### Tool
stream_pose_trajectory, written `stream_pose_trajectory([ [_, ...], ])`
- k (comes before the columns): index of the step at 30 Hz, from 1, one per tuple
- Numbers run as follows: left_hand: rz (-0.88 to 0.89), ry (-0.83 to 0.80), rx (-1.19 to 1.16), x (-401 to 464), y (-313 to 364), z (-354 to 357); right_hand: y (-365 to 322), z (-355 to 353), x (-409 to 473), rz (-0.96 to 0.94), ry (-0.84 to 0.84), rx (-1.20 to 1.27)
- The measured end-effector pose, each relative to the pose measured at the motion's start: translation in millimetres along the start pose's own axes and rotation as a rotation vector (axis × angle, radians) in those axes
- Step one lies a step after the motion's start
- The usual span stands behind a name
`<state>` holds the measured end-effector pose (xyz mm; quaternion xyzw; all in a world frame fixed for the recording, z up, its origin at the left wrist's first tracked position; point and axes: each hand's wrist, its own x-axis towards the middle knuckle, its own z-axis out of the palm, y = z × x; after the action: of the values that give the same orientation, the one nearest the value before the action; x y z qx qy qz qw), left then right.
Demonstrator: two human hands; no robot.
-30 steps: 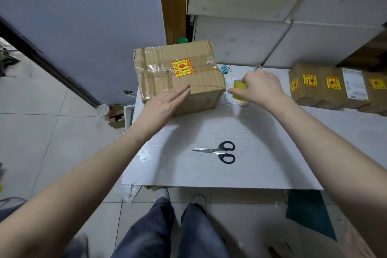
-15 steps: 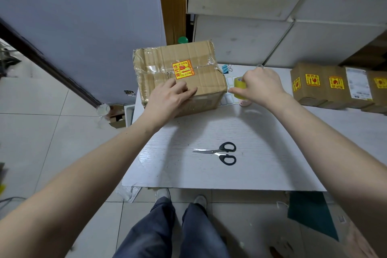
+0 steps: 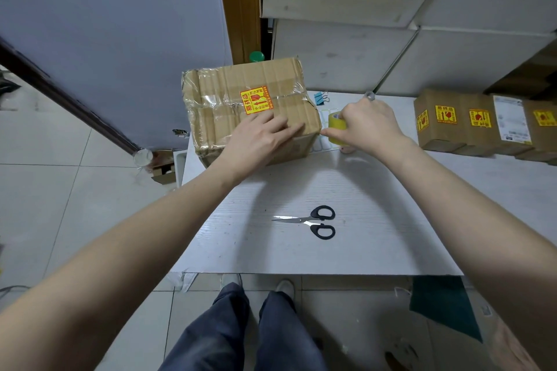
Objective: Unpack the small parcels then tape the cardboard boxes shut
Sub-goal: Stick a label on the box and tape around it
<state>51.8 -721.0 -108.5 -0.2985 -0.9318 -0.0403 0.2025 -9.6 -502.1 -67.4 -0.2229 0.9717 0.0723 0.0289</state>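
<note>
A brown cardboard box [image 3: 229,93] wrapped in clear tape, with a red and yellow fragile sticker on top, stands at the back left of the white table [image 3: 301,250]. My left hand [image 3: 259,141] rests flat on the box's top near its front right corner, fingers straight. My right hand [image 3: 367,126] grips a yellow tape roll [image 3: 335,123] just to the right of that corner, and its forefinger reaches toward the box's edge. Black-handled scissors [image 3: 313,221] lie in the middle of the table.
A row of small brown parcels [image 3: 482,122] with yellow stickers stands at the back right. A blue binder clip [image 3: 320,98] and white labels lie behind the tape roll. Large pale cartons [image 3: 391,48] are stacked behind the table. A green bottle cap shows behind the box.
My left hand slid from the box's front face up onto its top. My right hand brought the tape roll left, close to the box's corner.
</note>
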Motion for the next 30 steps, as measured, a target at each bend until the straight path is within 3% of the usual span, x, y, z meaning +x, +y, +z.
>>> stream_pose_trajectory([
  [4, -0.012, 0.046, 0.133, 15, 10, 1, 0, -1, 0, -0.009, 0.002, 0.015],
  [11, -0.044, 0.125, 0.072, 42, 23, -4, -6, 2, 0, -0.006, -0.004, 0.016],
  [21, 0.079, -0.091, -0.158, 29, 19, 9, -2, 3, -3, 0.046, -0.028, 0.075],
  [26, -0.301, -0.312, -0.105, 12, 8, 10, 2, -3, -9, 0.103, -0.040, 0.183],
  [30, -0.258, -0.372, -0.007, 5, 9, 10, -2, -9, -22, 0.062, -0.028, 0.235],
])
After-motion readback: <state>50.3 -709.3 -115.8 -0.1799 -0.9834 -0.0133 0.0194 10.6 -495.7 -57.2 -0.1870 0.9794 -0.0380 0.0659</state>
